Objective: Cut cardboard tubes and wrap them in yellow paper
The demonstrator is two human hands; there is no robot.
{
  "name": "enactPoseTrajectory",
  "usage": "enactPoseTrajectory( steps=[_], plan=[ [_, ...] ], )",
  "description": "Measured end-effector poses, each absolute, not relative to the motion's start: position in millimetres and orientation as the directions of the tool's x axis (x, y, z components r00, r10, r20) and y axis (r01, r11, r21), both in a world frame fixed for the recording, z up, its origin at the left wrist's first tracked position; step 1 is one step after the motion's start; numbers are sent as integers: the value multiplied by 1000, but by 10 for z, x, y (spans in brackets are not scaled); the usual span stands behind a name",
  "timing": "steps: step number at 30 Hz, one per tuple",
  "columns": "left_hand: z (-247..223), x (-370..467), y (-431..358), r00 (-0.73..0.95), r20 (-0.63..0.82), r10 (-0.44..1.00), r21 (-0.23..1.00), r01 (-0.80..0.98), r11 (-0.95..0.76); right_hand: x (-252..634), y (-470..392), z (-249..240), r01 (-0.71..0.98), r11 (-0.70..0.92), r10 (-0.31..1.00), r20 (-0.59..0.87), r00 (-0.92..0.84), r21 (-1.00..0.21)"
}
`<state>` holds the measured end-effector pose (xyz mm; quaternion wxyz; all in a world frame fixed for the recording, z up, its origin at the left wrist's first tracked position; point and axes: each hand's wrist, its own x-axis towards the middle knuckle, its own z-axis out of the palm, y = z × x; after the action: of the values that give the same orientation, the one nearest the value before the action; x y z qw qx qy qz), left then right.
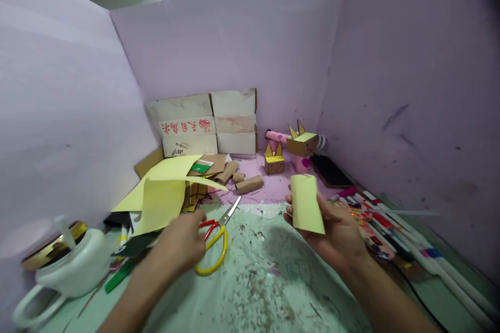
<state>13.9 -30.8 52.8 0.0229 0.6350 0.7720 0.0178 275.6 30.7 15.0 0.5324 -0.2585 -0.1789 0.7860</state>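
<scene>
In my right hand (339,231) is a small piece of pale yellow paper (307,203), upright and slightly curved, with the thumb on its right edge and fingertips showing at its left. My left hand (183,237) is blurred by motion beside a pair of scissors (214,255) with red and yellow handles. Its fingers look bent, but whether they touch the scissors I cannot tell. The scissors lie on the green cloth, blades partly open and pointing away. Just beyond the left hand lie larger yellow paper sheets (164,195).
Cardboard tubes (250,184) and a flattened box (234,122) lie toward the back. Two cardboard animal heads (274,165) with pointed ears stand near a dark phone-like slab (330,170). Markers (394,226) line the right; a white teapot-shaped pot (74,265) stands left. Purple walls enclose three sides.
</scene>
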Motion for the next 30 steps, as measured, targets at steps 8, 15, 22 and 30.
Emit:
enactPoseTrajectory(
  steps=[8,15,22,30],
  plan=[
    [136,341,-335,-173,-143,974,89,978,186,2656,295,66,-694,-408,909,-195,-368,-594],
    [258,233,-414,-191,-142,971,534,812,237,2672,317,-14,-718,-356,923,-106,-370,-598],
    [170,372,-452,3,-107,994,776,625,81,2659,331,-53,-668,-295,941,-86,-327,-683],
    [99,920,-520,-48,73,996,539,842,1,2535,221,-15,-628,-291,920,-31,-391,-722]
  ],
)
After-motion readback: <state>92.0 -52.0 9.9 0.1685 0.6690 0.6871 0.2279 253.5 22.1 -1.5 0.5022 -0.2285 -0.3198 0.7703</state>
